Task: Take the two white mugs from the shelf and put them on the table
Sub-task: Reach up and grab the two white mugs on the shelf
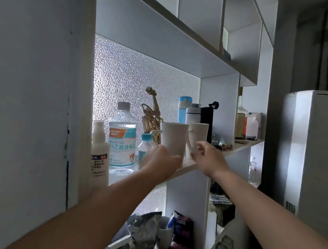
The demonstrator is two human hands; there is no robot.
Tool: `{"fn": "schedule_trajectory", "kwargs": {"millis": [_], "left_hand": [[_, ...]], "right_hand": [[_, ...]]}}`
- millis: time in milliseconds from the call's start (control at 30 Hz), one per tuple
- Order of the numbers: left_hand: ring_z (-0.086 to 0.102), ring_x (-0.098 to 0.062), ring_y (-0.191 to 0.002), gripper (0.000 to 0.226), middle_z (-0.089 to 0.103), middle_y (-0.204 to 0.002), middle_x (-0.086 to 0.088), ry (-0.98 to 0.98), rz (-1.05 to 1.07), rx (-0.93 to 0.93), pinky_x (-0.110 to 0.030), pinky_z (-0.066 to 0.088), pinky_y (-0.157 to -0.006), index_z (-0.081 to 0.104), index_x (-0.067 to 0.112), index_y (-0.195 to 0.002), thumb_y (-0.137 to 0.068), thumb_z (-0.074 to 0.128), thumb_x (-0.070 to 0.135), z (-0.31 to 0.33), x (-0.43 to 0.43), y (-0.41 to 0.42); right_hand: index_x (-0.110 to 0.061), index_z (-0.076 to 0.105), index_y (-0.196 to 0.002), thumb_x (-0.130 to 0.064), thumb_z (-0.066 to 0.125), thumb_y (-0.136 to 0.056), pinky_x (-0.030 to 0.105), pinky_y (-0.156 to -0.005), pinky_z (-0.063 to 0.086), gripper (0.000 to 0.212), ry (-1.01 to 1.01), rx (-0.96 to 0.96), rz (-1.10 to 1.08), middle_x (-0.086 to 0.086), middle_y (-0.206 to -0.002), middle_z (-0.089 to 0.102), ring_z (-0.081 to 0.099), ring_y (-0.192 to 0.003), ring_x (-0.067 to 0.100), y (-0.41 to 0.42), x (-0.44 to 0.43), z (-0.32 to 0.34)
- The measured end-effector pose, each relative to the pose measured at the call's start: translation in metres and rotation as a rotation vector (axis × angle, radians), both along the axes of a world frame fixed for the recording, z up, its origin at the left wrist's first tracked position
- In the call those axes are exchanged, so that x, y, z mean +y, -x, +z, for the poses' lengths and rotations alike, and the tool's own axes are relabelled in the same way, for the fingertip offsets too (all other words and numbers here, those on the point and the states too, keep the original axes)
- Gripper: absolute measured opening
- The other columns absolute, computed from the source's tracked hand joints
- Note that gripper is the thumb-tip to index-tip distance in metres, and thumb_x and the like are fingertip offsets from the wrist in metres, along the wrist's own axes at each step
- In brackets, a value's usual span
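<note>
Two white mugs stand side by side on the lit shelf [187, 166]. The left mug [174, 138] has its handle turned to the left. My left hand [160, 162] is wrapped around its lower part and hides its base. The right mug [198, 134] has its handle turned toward me. My right hand [208, 159] pinches that handle between thumb and fingers. Both mugs are upright and appear to rest on the shelf.
Left of the mugs are a large clear bottle [121, 138], a small bottle [145, 145] and a white spray bottle [99, 152]. Behind stand a wooden violin model [152, 113] and flasks [193, 115]. A cluttered lower shelf [162, 234] lies beneath. A white appliance [313, 155] stands right.
</note>
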State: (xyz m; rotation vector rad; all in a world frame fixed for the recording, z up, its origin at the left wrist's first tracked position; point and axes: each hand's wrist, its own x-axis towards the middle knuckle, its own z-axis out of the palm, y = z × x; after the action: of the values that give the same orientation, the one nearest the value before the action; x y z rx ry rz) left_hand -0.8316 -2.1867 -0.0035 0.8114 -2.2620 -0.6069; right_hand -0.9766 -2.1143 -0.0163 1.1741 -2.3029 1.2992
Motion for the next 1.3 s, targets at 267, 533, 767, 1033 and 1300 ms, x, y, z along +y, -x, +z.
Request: {"fn": "schedule_trajectory", "kwargs": {"millis": [267, 533, 767, 1033, 1300], "left_hand": [[0.062, -0.031, -0.095, 0.048, 0.066, -0.106, -0.013, -0.104, 0.066, 0.099, -0.032, 0.045, -0.070, 0.056, 0.008, -0.116, -0.077, 0.057, 0.037, -0.004, 0.002, 0.016], [0.059, -0.032, -0.105, 0.055, 0.060, -0.113, -0.013, -0.089, 0.076, 0.039, -0.035, 0.045, -0.079, 0.046, 0.007, -0.122, -0.078, 0.062, 0.037, -0.009, 0.004, 0.019], [0.058, -0.031, -0.106, 0.053, 0.060, -0.117, -0.012, -0.093, 0.049, 0.061, -0.031, 0.039, -0.074, 0.043, 0.007, -0.121, -0.078, 0.061, 0.033, -0.013, 0.006, 0.016], [0.056, -0.031, -0.110, 0.065, 0.059, -0.121, -0.012, -0.068, 0.007, 0.105, -0.035, 0.041, -0.078, 0.042, 0.007, -0.126, -0.078, 0.066, 0.044, -0.020, 0.016, 0.016], [0.058, -0.034, -0.107, 0.068, 0.058, -0.120, -0.017, -0.210, 0.048, 0.197, -0.039, 0.051, -0.086, 0.033, 0.006, -0.134, -0.077, 0.061, 0.030, -0.010, 0.009, 0.022]], "right_hand": [[-0.012, 0.042, -0.137, -0.018, 0.053, -0.090, 0.033, -0.101, 0.037, 0.048, 0.068, -0.005, 0.147, 0.009, -0.140, 0.051, 0.050, -0.126, 0.024, 0.014, -0.023, -0.002], [-0.018, 0.033, -0.142, -0.004, 0.045, -0.090, 0.024, -0.102, 0.030, 0.056, 0.158, -0.122, 0.203, 0.003, -0.146, 0.043, 0.041, -0.134, 0.018, 0.019, -0.041, -0.004], [-0.019, 0.038, -0.139, -0.001, 0.046, -0.085, 0.024, -0.089, 0.033, 0.058, 0.154, -0.142, 0.128, 0.005, -0.140, 0.050, 0.048, -0.126, 0.022, 0.021, -0.045, -0.001], [-0.021, 0.043, -0.134, -0.006, 0.049, -0.087, 0.028, -0.089, 0.040, 0.049, 0.197, -0.153, 0.097, 0.003, -0.133, 0.056, 0.055, -0.117, 0.021, 0.027, -0.045, -0.002], [-0.008, 0.056, -0.118, -0.022, 0.055, -0.090, 0.031, -0.085, 0.041, 0.031, 0.239, -0.076, 0.060, 0.008, -0.114, 0.065, 0.058, -0.096, 0.021, 0.029, -0.029, 0.002]]}}
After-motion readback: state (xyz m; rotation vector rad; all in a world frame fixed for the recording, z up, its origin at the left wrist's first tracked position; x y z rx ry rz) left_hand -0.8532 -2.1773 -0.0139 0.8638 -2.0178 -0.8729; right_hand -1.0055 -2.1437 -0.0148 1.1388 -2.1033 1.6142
